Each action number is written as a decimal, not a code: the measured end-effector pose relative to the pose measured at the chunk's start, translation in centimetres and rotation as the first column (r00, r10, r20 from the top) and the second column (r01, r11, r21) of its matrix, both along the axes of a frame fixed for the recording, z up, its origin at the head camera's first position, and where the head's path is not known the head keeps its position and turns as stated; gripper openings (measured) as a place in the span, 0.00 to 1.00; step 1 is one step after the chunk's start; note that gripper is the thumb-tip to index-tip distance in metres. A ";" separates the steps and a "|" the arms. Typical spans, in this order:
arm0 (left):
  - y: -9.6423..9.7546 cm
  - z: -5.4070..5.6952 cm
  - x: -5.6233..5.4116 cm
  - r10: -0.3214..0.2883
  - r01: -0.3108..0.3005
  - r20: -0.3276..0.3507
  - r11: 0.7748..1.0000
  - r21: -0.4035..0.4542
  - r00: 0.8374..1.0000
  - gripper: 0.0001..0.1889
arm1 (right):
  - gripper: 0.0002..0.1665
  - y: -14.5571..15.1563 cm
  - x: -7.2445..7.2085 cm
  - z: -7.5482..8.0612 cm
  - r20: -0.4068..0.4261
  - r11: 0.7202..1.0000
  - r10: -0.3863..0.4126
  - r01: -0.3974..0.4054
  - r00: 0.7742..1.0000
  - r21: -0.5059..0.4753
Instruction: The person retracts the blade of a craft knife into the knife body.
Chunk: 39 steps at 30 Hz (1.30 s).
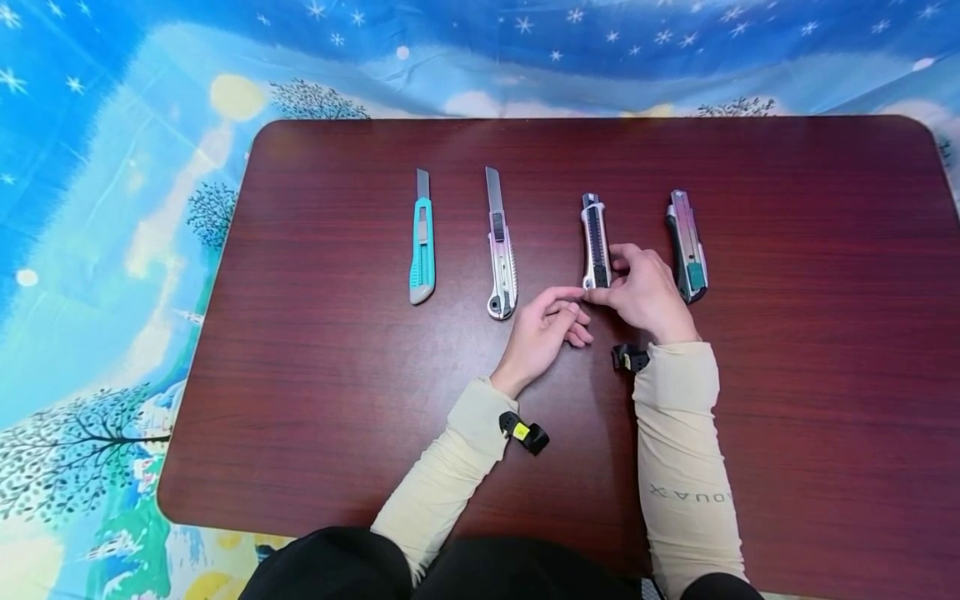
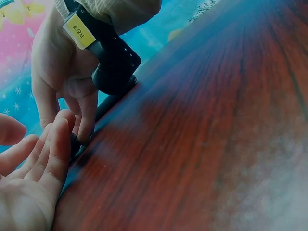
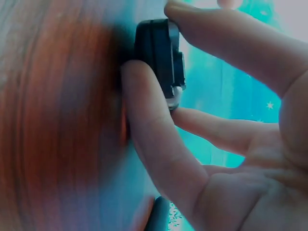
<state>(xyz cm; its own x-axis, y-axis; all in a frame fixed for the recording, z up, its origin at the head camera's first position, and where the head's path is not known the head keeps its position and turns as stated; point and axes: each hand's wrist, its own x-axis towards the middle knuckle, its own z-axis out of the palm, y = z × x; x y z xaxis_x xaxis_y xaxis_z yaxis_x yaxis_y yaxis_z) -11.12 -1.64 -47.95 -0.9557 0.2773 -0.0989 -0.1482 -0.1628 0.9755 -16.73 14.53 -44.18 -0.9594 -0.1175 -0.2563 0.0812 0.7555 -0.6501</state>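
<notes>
Four box cutters lie in a row on the table. My right hand [image 1: 651,293] pinches the silver-and-black box cutter [image 1: 595,237], thumb at its near end and fingers along its right side. The dark end of that box cutter [image 3: 155,43] shows between thumb and fingers in the right wrist view. My left hand [image 1: 534,337] is just left of it, fingers loosely bent and holding nothing. Its index fingertip reaches the right thumb by the cutter's near end; whether they touch, I cannot tell. In the left wrist view, the left hand [image 2: 36,173] partly hides the cutter.
On the left lie a teal box cutter [image 1: 422,250] and a silver box cutter [image 1: 501,258], both with blades out. A grey-and-green box cutter [image 1: 686,242] lies right of my right hand. The brown table [image 1: 337,400] has a patterned blue cloth [image 1: 112,208] around it.
</notes>
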 end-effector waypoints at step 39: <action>-4.4 0.3 -0.5 0.384 -0.618 -0.484 0.508 -0.600 0.786 0.23 | 0.31 0.3 -0.1 0.4 -0.089 0.994 -0.100 0.096 0.991 -0.048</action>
<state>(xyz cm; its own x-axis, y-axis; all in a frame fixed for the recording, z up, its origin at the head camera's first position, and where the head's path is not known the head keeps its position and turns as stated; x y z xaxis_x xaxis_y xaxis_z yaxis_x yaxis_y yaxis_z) -11.64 -6.06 -47.67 -0.9242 -0.3027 0.2329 -0.0012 0.6120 0.7908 -16.81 14.85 -43.77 -0.9859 -0.0311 -0.1643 0.0923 0.7180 -0.6899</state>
